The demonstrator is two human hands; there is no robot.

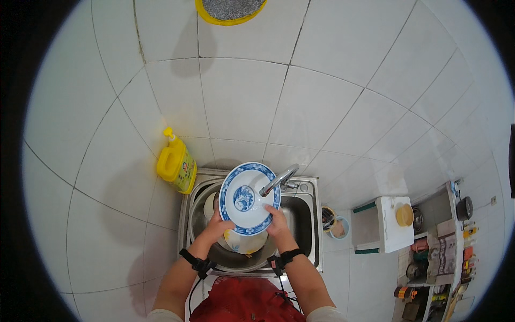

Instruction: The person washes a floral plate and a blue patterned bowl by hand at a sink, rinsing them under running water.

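Both my hands hold a white plate with a blue patterned rim and a blue picture in its centre (244,198), tilted over the sink. My left hand (218,228) grips its lower left rim, and my right hand (277,221) its lower right, thumb on the upper face. The chrome faucet (282,178) reaches over the plate, its spout end above the plate's right part. Beneath sits a large metal basin (213,263) in the stainless steel sink (302,225). Inside the basin lies a dish with yellow and blue flowers (245,242), partly hidden by the plate.
A yellow pump jug (177,165) stands at the sink's back left corner against the tiled wall. Right of the sink are a light blue bucket (339,228) and a white stool (392,237) bearing a yellowish bowl (404,215). Farther right are shelves (430,287) with kitchen goods.
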